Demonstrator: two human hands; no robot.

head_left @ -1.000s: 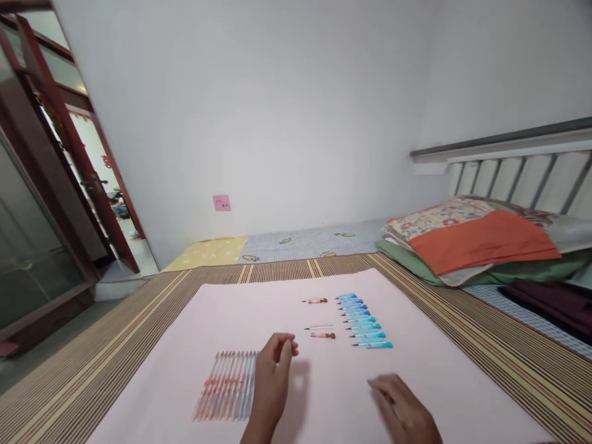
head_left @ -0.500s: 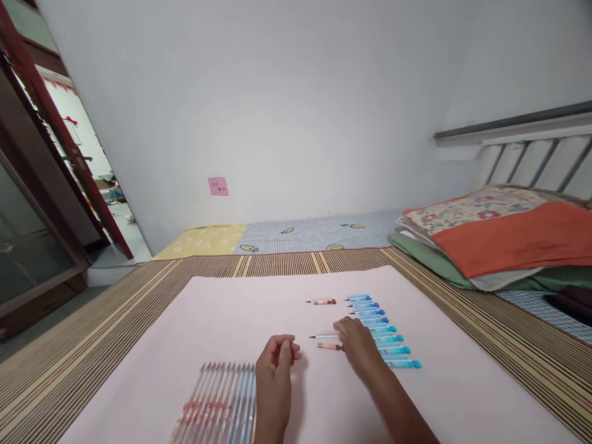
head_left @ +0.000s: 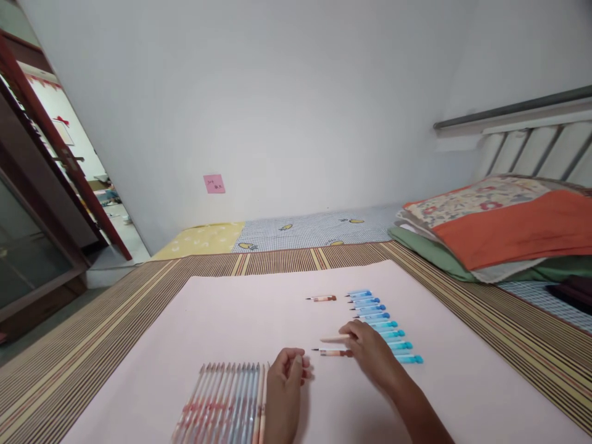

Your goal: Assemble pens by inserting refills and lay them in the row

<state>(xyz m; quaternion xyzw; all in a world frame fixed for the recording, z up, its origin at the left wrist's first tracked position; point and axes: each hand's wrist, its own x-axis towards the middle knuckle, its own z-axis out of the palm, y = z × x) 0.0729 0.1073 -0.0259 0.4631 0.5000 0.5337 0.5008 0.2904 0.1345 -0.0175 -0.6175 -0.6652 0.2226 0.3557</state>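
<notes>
My right hand (head_left: 367, 345) pinches a slim pale peach pen barrel (head_left: 333, 338) just above the paper. Below it lies a short brown-ended piece (head_left: 335, 353) beside a black-tipped stem, partly under my fingers. My left hand (head_left: 287, 385) is loosely curled, thumb against fingers, with nothing showing in it. To its left is a row of slender pen barrels (head_left: 222, 404), from pinkish to bluish, with peach ones at the right end partly behind the hand. Past my right hand runs a column of short blue and turquoise pieces (head_left: 393, 333), several with black tips.
Another brown-ended piece (head_left: 326, 298) with a black-tipped stem lies farther back. Everything rests on a large pale pink sheet (head_left: 240, 314) over a striped mat (head_left: 129, 308). Folded bedding (head_left: 504, 228) is stacked at the right, and a white wall (head_left: 296, 111) stands behind.
My right hand has lifted the peach barrel off to the side of the brown-ended piece. My left hand has shifted slightly right, uncovering peach barrels at the row's end.
</notes>
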